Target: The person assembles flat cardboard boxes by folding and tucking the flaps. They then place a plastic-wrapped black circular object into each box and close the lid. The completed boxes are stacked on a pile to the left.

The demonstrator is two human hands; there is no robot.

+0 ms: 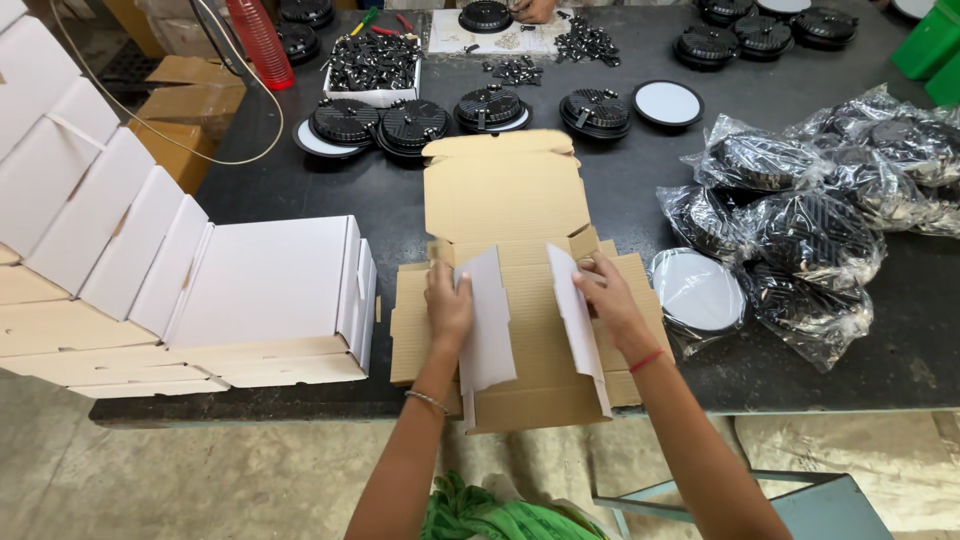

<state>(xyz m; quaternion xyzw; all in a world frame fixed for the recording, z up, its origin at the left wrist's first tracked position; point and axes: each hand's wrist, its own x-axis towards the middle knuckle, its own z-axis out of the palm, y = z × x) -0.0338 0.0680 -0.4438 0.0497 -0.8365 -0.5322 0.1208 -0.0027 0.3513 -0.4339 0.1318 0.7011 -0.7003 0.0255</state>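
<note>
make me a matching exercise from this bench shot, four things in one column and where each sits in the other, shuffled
Things:
1. flat cardboard box blank
2. stack of folded white boxes
3. bagged black round fixtures
4. red ribbed bottle

Places:
A. far left of the table, at the top edge of the view
B. right side of the table, in clear plastic
C. under both hands, side flaps raised
D. left of the blank, leaning in a row

Pairs: 1-C, 2-D, 3-B, 4-A. The left hand and right hand each hold up a flap.
</note>
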